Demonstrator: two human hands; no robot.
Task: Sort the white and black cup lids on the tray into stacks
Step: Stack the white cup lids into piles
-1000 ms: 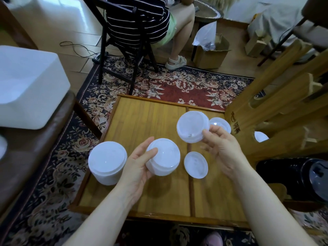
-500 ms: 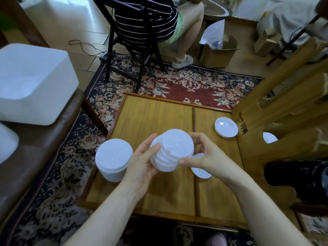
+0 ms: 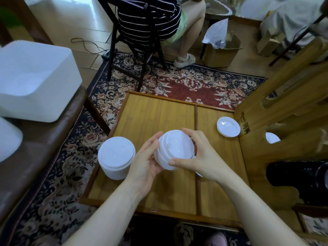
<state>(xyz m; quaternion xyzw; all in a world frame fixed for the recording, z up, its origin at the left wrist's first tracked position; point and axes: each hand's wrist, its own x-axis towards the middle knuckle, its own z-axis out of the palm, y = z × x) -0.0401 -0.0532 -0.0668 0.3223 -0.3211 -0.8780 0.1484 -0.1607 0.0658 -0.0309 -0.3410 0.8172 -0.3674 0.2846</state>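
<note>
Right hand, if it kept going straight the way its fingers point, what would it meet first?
The right hand points leftward, already gripping the held stack of white lids. Beyond that likely the left hand; depth is uncertain.

Patterned rug; seated person on black chair; cardboard box; white tub

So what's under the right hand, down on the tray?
A sliver of a white lid shows below the right hand on the tray; the hand hides the rest.
</note>
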